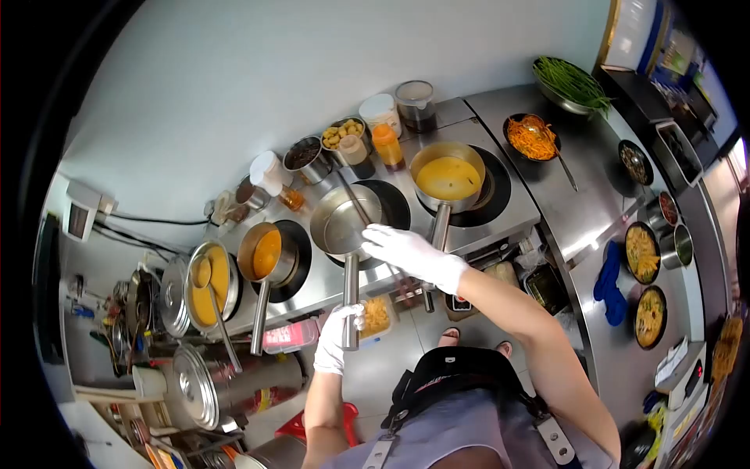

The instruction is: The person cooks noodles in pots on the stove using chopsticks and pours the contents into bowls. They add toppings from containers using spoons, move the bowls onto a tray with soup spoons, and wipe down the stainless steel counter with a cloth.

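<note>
My left hand [339, 332], in a white glove, is wrapped round the long handle of a steel saucepan [332, 223] on the middle burner. The pan holds a little clear liquid. Above its right rim, my gloved right hand [406, 252] grips a pair of long dark chopsticks [354, 195], whose tips reach over the pan. To the right stands a saucepan of yellow soup [448, 178]. On the left are a smaller pan with orange liquid [266, 253] and a bowl of orange soup [209, 293] with a ladle.
Jars, sauce bottles [387, 146] and a tin of yellow pieces [344, 134] line the wall. The right counter bears shredded carrot [531, 138], green vegetables [572, 84], two filled bowls [650, 316] and a blue cloth [610, 285]. A lidded pot [194, 387] stands lower left.
</note>
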{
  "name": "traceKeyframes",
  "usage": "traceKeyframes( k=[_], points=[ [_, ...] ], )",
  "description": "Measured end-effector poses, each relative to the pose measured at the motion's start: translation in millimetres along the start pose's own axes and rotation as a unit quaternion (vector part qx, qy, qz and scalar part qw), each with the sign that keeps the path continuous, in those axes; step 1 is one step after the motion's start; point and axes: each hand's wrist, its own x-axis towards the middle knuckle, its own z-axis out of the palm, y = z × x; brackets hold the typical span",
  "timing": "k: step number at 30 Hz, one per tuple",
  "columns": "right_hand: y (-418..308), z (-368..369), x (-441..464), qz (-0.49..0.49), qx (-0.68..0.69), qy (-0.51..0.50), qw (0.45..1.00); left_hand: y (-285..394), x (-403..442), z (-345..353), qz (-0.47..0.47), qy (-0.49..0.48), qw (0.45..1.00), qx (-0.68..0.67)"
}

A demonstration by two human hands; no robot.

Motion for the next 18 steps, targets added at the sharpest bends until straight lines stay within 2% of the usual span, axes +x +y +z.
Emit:
traceKeyframes(
  k=[1, 2, 3, 4, 5, 6, 7, 8, 9, 10, 11, 12, 13, 14, 15, 16, 17, 18],
  points=[
    [3, 17, 13, 0.006, -0.014, -0.094, 0.995, -1, 7, -8, -0.002, 0.017, 1.0, 0.001],
    [8, 39, 19, 0.005, -0.013, -0.106, 0.994, -1, 15, -15, -0.004, 0.017, 1.0, 0.006],
    [11, 57, 24, 0.024, -0.019, -0.161, 0.986, -2, 21, -22, -0.008, 0.017, 1.0, 0.013],
    [22, 83, 19, -0.003, -0.056, -0.134, 0.989, -1, 21, -19, 0.001, 0.028, 0.999, 0.027],
    [22, 79, 25, 0.039, 0.012, -0.217, 0.975, 5, 19, -13, -0.003, 0.041, 0.999, 0.023],
    [31, 101, 25, 0.042, -0.023, -0.303, 0.952, 8, 19, -5, -0.01, 0.092, 0.994, 0.064],
    [34, 143, 6, 0.136, 0.097, -0.084, 0.982, 3, 30, -20, -0.016, 0.071, 0.995, 0.072],
    [32, 122, 5, 0.094, 0.116, -0.095, 0.984, 9, 23, -6, -0.01, 0.074, 0.994, 0.075],
    [42, 158, -4, 0.353, 0.288, -0.218, 0.863, 5, 30, -17, -0.005, 0.028, 0.997, 0.067],
    [33, 117, 11, 0.117, 0.037, -0.305, 0.945, 8, 33, -21, -0.013, 0.001, 0.995, 0.096],
    [47, 167, -4, 0.051, -0.083, -0.241, 0.966, 9, 30, -17, -0.007, 0.013, 0.995, 0.094],
    [39, 151, -4, 0.017, -0.183, -0.272, 0.945, 10, 35, -30, -0.029, 0.019, 0.996, 0.084],
    [36, 136, 8, -0.094, -0.306, -0.321, 0.891, 16, 13, 11, -0.013, 0.007, 0.997, 0.073],
    [41, 161, 2, -0.035, -0.241, -0.206, 0.948, 19, 4, 20, -0.014, 0.037, 0.997, 0.073],
    [48, 160, -2, 0.024, -0.174, -0.08, 0.981, 24, 5, 27, -0.013, 0.067, 0.995, 0.078],
    [47, 164, -5, 0.046, -0.199, -0.115, 0.972, 27, 5, 25, -0.026, 0.073, 0.994, 0.073],
    [36, 144, -1, 0.069, -0.224, -0.151, 0.96, 29, 19, -8, -0.029, 0.054, 0.995, 0.085],
    [35, 137, 2, 0.075, -0.25, -0.201, 0.944, 33, 14, -1, 0.009, 0.083, 0.984, 0.16]
  ],
)
